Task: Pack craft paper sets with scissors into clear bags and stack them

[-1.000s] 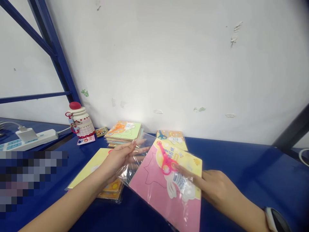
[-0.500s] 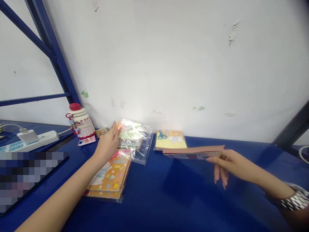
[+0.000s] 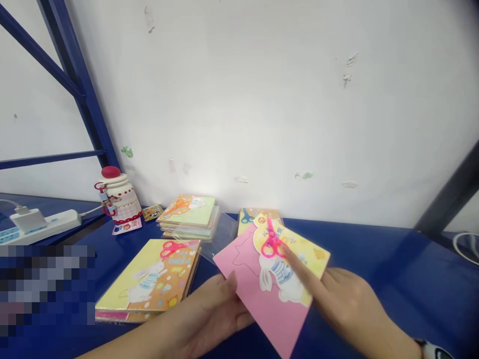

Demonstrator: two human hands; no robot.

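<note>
Between my two hands, tilted above the table, is a paper-cutting pack (image 3: 249,279) with a pink sheet, a star outline and a yellow cover strip with a white rabbit. Pink toy scissors (image 3: 273,242) lie on its front. My left hand (image 3: 219,306) grips its left edge, thumb on the front and fingers beneath. My right hand (image 3: 346,296) holds the right edge, its index finger resting near the scissors' handles; its other fingers are hidden behind. A clear plastic sleeve (image 3: 224,232) lies behind the pack, against the rear stack.
A stack of wrapped packs (image 3: 149,279) lies at front left. Behind it stands another stack (image 3: 189,212), with a blue-scissors pack (image 3: 258,215) to its right. A bottle (image 3: 121,197), small packets (image 3: 127,227) and a power strip (image 3: 63,219) are further left.
My left hand has left the clear sleeve by the rear stack and come back to grip the pack. My right hand has turned the pack from edge-on to face me and brought it nearer.
</note>
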